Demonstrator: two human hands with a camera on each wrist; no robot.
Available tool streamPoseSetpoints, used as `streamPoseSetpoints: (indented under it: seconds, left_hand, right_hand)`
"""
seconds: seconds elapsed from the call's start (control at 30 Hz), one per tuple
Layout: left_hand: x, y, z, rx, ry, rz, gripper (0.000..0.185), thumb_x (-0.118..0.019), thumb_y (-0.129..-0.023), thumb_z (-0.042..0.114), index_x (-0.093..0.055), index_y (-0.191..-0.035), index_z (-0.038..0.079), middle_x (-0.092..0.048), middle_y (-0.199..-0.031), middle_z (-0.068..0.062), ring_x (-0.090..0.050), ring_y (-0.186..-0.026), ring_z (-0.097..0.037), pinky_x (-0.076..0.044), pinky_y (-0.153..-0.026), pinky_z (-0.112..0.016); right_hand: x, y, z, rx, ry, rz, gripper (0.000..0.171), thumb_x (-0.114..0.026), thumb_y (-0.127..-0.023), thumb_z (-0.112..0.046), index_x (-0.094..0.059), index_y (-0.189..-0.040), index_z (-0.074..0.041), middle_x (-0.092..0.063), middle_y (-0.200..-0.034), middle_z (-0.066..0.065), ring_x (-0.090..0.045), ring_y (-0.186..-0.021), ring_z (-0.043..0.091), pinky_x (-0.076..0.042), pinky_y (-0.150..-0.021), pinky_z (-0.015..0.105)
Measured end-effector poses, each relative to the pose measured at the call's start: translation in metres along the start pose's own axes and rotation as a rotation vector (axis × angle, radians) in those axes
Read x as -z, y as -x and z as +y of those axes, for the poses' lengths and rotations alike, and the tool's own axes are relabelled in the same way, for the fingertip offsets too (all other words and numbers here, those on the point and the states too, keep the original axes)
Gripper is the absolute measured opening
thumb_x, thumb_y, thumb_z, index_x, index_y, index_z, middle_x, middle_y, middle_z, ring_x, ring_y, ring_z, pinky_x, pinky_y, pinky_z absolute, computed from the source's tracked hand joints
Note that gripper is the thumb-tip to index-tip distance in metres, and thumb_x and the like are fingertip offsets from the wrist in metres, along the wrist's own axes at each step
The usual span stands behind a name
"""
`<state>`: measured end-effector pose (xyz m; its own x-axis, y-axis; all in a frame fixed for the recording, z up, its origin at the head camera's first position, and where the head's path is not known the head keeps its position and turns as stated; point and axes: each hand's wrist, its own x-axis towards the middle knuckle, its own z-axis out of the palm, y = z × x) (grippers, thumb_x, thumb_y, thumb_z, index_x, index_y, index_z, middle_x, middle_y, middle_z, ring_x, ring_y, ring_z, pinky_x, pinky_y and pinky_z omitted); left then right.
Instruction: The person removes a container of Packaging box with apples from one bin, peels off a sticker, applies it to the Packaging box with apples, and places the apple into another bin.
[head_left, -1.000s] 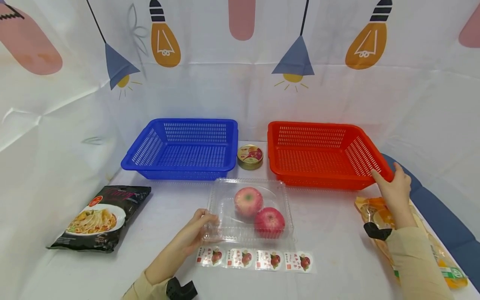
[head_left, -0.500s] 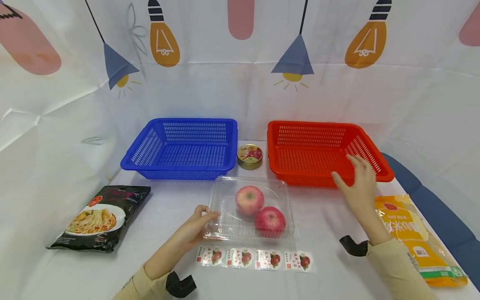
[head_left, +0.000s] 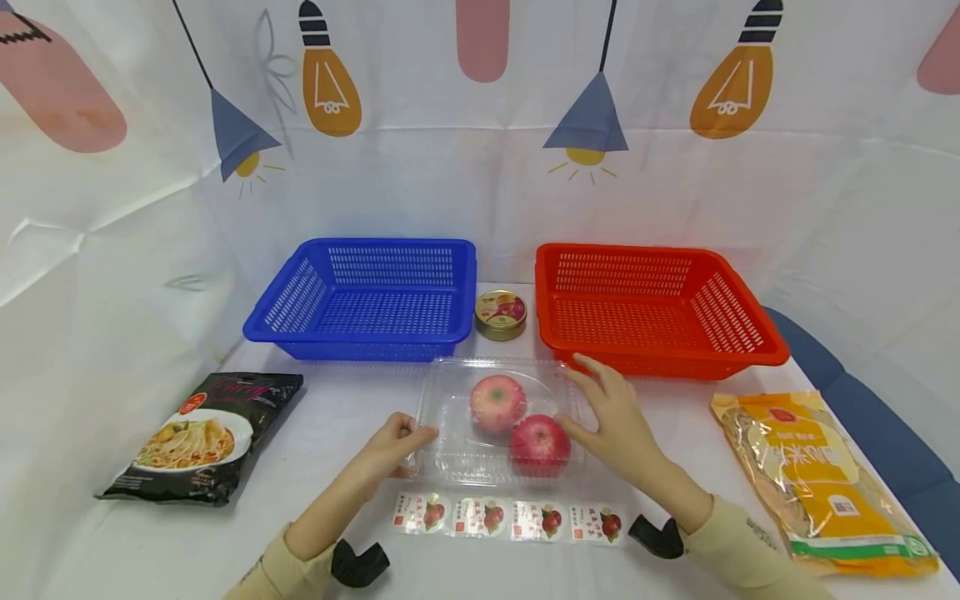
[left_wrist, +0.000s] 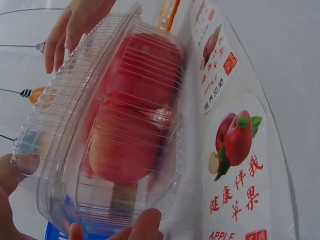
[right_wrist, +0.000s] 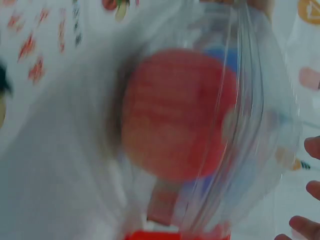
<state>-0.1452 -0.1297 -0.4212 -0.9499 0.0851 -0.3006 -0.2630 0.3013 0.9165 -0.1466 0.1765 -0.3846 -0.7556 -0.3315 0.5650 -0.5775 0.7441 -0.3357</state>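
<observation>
A clear plastic clamshell box (head_left: 450, 408) with its lid down holds two red apples, one (head_left: 498, 403) behind the other (head_left: 540, 446). My left hand (head_left: 384, 454) grips the box's left edge; in the left wrist view its fingertips (left_wrist: 147, 222) lie against the side. Over the right side of the box is my right hand (head_left: 613, 421), its fingers spread and bent a little. Whether it touches the lid I cannot tell. Several apple stickers (head_left: 492, 517) lie in a row just in front of the box.
Behind the box stand a blue basket (head_left: 360, 348) and a red basket (head_left: 660, 363), with a small round tin (head_left: 500, 314) between them. A black noodle packet (head_left: 198, 437) lies at the left, a yellow food bag (head_left: 817, 475) at the right. White patterned cloth hangs behind.
My right hand has left the red basket's right corner and moved left to the box's right side. The left hand has kept its grip on the box, which stays nearly in place.
</observation>
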Motion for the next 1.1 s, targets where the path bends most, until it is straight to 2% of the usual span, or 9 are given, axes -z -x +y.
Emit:
streamPoseSetpoints:
  seconds: [0.17,0.4,0.57,0.63,0.73,0.83,0.9,1.0,1.1]
  left_hand:
    - [0.001,0.001,-0.002,-0.028,0.021,0.003,0.031,-0.059,-0.087,0.027,-0.040,-0.093,0.005,-0.043,-0.086,-0.004,-0.043,-0.080,-0.018,-0.045,-0.057,-0.029]
    - [0.013,0.006,-0.005,-0.049,0.041,-0.014,0.059,-0.032,-0.098,0.047,-0.044,-0.122,-0.006,-0.052,-0.121,-0.025,-0.058,-0.094,-0.029,-0.052,-0.066,-0.038]
    - [0.027,0.021,-0.014,-0.072,-0.015,0.033,0.047,-0.036,-0.099,0.033,-0.046,-0.123,-0.006,-0.062,-0.108,-0.020,-0.061,-0.087,-0.025,-0.052,-0.064,-0.036]
    - [0.030,0.029,-0.019,-0.118,-0.145,0.054,0.035,-0.044,-0.097,0.026,-0.051,-0.117,-0.003,-0.065,-0.100,-0.013,-0.060,-0.080,-0.020,-0.049,-0.061,-0.033]
    - [0.027,0.041,-0.027,-0.221,-0.438,0.088,0.021,-0.054,-0.092,0.020,-0.061,-0.105,0.006,-0.066,-0.092,-0.003,-0.059,-0.077,-0.016,-0.048,-0.063,-0.032]
    - [0.021,0.049,-0.036,-0.403,-0.755,0.121,0.016,-0.064,-0.084,0.023,-0.066,-0.095,0.012,-0.065,-0.090,0.004,-0.059,-0.082,-0.014,-0.049,-0.071,-0.035]
    - [0.016,0.054,-0.042,-0.549,-0.904,0.115,0.022,-0.069,-0.080,0.029,-0.067,-0.094,0.012,-0.064,-0.094,0.004,-0.058,-0.088,-0.016,-0.049,-0.076,-0.038]
    - [0.012,0.058,-0.047,-0.736,-1.043,0.081,0.040,-0.072,-0.074,0.042,-0.066,-0.099,0.011,-0.062,-0.101,0.002,-0.056,-0.093,-0.017,-0.048,-0.078,-0.039]
    - [0.009,0.060,-0.049,-0.787,-1.083,0.021,0.058,-0.070,-0.070,0.053,-0.064,-0.108,0.010,-0.060,-0.109,0.000,-0.054,-0.100,-0.019,-0.046,-0.081,-0.040]
  right_hand:
    - [-0.011,0.001,-0.021,0.091,-0.003,-0.050,0.059,-0.076,-0.071,-0.023,-0.053,-0.124,-0.011,-0.043,-0.133,0.016,-0.041,-0.120,0.037,-0.032,-0.093,0.063]
    - [-0.023,0.007,-0.045,0.267,-0.041,-0.060,0.047,-0.070,-0.079,-0.031,-0.056,-0.120,-0.013,-0.046,-0.130,0.014,-0.043,-0.119,0.031,-0.036,-0.094,0.054]
    - [-0.029,0.013,-0.063,0.468,-0.070,-0.043,0.039,-0.058,-0.089,-0.037,-0.056,-0.120,-0.014,-0.049,-0.127,0.012,-0.046,-0.117,0.029,-0.040,-0.094,0.046]
    - [-0.032,0.015,-0.070,0.524,-0.069,-0.070,0.040,-0.061,-0.087,-0.035,-0.055,-0.121,-0.016,-0.049,-0.128,0.010,-0.047,-0.117,0.027,-0.041,-0.094,0.043]
    - [-0.038,0.019,-0.078,0.592,-0.072,-0.146,0.049,-0.069,-0.080,-0.032,-0.053,-0.124,-0.018,-0.049,-0.130,0.006,-0.046,-0.119,0.025,-0.042,-0.096,0.040]
    - [-0.046,0.024,-0.084,0.633,-0.065,-0.264,0.057,-0.071,-0.078,-0.033,-0.050,-0.129,-0.020,-0.048,-0.131,0.003,-0.045,-0.121,0.021,-0.040,-0.099,0.035]
    - [-0.051,0.027,-0.086,0.653,-0.028,-0.346,0.058,-0.068,-0.080,-0.037,-0.048,-0.132,-0.021,-0.049,-0.131,0.002,-0.044,-0.122,0.019,-0.039,-0.100,0.034]
    - [-0.058,0.031,-0.088,0.688,0.057,-0.412,0.056,-0.064,-0.083,-0.041,-0.048,-0.132,-0.021,-0.050,-0.131,0.002,-0.043,-0.124,0.018,-0.037,-0.101,0.033]
    - [-0.063,0.033,-0.088,0.722,0.106,-0.396,0.053,-0.064,-0.082,-0.042,-0.050,-0.129,-0.020,-0.051,-0.131,0.002,-0.044,-0.123,0.017,-0.038,-0.101,0.032]
